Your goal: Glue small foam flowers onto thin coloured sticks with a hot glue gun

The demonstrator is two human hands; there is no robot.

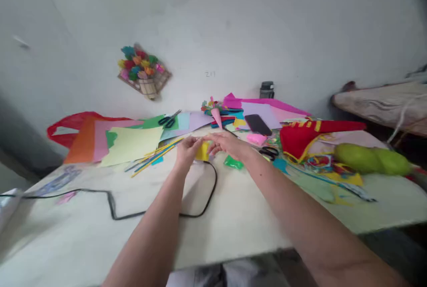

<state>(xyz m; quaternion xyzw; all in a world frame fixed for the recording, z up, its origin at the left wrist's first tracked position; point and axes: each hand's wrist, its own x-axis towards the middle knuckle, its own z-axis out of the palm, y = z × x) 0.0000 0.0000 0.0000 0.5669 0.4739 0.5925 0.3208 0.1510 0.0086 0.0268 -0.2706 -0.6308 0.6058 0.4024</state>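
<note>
My left hand (187,150) and my right hand (228,143) meet at the fingertips over the middle of the table. The left one is closed in a pinch. My right fingers are bent inward, closing at the same spot; whatever lies between them is too small and blurred to name. Just behind and below the fingertips is a yellow object (202,152), partly hidden by the hands, with a black cord (213,184) running from its near end. Yellow and blue strips (156,158) lie left of my left hand. A green packet (233,162) sits under my right wrist.
Coloured paper sheets (133,144) with scissors (169,120) lie back left. A phone (258,124), a pink packet (256,139), more scissors (268,152), red cloth (295,140) and a green rounded object (370,159) lie right. The cord crosses the table leftward. A wall (213,33) stands behind.
</note>
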